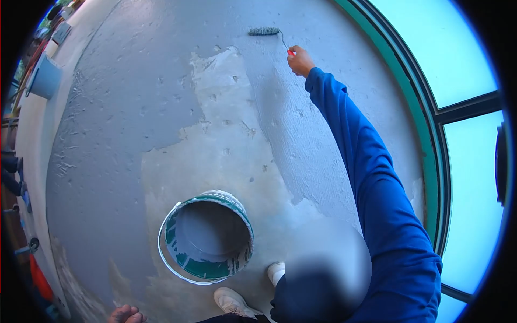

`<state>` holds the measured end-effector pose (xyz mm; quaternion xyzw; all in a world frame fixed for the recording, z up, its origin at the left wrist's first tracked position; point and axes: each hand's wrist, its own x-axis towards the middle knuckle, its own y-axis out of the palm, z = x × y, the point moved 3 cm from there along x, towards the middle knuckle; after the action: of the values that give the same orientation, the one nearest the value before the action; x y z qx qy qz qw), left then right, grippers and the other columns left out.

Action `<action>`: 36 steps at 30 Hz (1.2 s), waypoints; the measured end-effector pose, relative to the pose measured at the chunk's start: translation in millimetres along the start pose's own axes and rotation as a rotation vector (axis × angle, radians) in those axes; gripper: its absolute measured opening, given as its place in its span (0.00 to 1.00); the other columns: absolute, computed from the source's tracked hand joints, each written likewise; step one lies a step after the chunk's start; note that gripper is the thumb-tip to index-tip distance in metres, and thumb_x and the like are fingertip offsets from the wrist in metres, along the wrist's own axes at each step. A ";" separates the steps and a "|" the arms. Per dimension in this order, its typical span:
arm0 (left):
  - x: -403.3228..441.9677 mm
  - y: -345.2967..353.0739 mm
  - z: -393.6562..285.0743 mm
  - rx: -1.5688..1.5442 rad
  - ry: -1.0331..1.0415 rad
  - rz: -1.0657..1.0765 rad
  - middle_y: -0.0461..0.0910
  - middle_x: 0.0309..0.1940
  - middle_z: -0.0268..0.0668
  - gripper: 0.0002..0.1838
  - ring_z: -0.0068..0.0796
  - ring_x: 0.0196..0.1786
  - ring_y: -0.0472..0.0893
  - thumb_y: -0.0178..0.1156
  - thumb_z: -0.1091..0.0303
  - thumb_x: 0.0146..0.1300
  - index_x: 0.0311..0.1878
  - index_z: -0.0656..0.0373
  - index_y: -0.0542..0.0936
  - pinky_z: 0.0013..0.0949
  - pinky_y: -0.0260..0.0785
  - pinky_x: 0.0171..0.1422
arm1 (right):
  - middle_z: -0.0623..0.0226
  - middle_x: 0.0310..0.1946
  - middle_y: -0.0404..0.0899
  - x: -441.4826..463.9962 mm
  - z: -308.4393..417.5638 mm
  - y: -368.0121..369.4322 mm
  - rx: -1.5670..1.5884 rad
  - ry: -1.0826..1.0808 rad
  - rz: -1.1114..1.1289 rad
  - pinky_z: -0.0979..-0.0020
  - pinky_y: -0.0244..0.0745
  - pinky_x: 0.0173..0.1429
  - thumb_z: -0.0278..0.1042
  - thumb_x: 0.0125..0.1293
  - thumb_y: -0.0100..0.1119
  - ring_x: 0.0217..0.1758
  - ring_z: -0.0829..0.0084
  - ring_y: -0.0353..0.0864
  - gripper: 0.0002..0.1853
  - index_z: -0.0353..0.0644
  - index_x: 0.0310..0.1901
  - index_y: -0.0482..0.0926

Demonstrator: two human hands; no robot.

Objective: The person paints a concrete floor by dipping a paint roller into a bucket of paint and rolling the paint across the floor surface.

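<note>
My right hand [300, 60] is stretched far forward, closed round the red handle of a paint roller [264, 32]. The roller's dark, wet sleeve lies against the floor, which has a coat of wet grey paint [307, 140]. Below, a green bucket [247, 215] with paint-smeared sides stands on a bare patch of concrete [226, 156]. Grey paint [207, 231] fills its lower part, and its wire handle hangs down over the near side. At the bottom edge my left hand [126, 314] shows only in part, its fingers curled in with nothing seen in them.
My shoes [231, 300] are on unpainted floor just beside the bucket. Along the right run a green sill [425, 156] and bright window panes [468, 167]. At the far left are a grey bucket [45, 78], a person's legs [15, 180] and an orange object [40, 277].
</note>
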<state>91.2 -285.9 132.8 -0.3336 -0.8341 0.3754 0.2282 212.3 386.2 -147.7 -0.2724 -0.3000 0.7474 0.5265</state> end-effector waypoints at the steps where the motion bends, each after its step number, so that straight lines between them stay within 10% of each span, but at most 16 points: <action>1: -1.4 -1.0 0.7 0.003 -0.018 0.010 0.74 0.52 0.52 0.10 0.41 0.50 0.79 0.55 0.80 0.65 0.47 0.73 0.79 0.35 0.74 0.56 | 0.48 0.35 0.82 -8.7 1.4 -4.1 -0.015 0.020 0.010 0.59 0.79 0.32 0.34 0.61 0.50 0.28 0.58 0.84 0.21 0.46 0.58 0.75; 8: -2.4 -2.9 -14.5 -0.030 0.096 -0.025 0.73 0.53 0.51 0.11 0.41 0.50 0.79 0.54 0.81 0.65 0.48 0.74 0.78 0.33 0.76 0.54 | 0.45 0.44 0.81 -119.7 -99.6 -53.7 -0.188 -0.453 -0.041 0.56 0.75 0.53 0.34 0.62 0.53 0.47 0.45 0.81 0.19 0.45 0.55 0.78; 27: 12.4 -19.8 -49.1 -0.001 0.230 -0.076 0.72 0.58 0.45 0.14 0.33 0.57 0.74 0.47 0.76 0.69 0.54 0.68 0.76 0.32 0.68 0.55 | 0.52 0.52 0.79 -744.9 -245.0 -258.3 -0.231 0.236 -0.027 0.62 0.75 0.54 0.26 0.66 0.54 0.52 0.50 0.80 0.20 0.43 0.60 0.73; 36: 2.4 -2.9 -37.6 -0.115 0.197 0.008 0.71 0.55 0.45 0.11 0.35 0.59 0.72 0.52 0.79 0.66 0.49 0.68 0.78 0.31 0.70 0.58 | 0.54 0.41 0.81 -652.3 -206.5 -165.1 -0.164 -0.016 -0.132 0.61 0.77 0.43 0.26 0.65 0.55 0.40 0.52 0.81 0.20 0.48 0.59 0.75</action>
<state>112.2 -267.7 158.5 -0.3850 -0.8264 0.2931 0.2881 658.5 -156.6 -105.5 -0.2881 -0.3816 0.6864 0.5479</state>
